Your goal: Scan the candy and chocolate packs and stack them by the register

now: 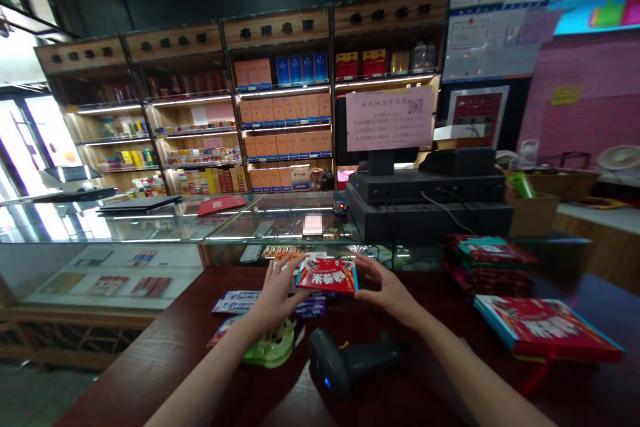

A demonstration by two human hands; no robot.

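Observation:
Between my two hands is a small red snack box (pixel 327 275) with white lettering and light blue ends, raised just above the dark wooden counter. My left hand (pixel 277 290) grips its left end, thumb below and fingers above. At the right end, my right hand (pixel 387 288) curves around the edge with its thumb at the lower corner. Blue-and-white packets (pixel 237 301) lie beneath and beside my left hand. A green package with a cartoon face (pixel 273 345) sits under my left forearm. Nearer me, a black handheld barcode scanner (pixel 345 360) rests between my forearms, its blue light on.
To the right lie a larger red box (pixel 555 327) and a stack of dark red packages (pixel 487 263). Beyond the counter (pixel 165 340) stand a glass display case (pixel 280 213) and a black cash register with its monitor (pixel 380 193). Stocked shelves (pixel 283 127) line the back wall.

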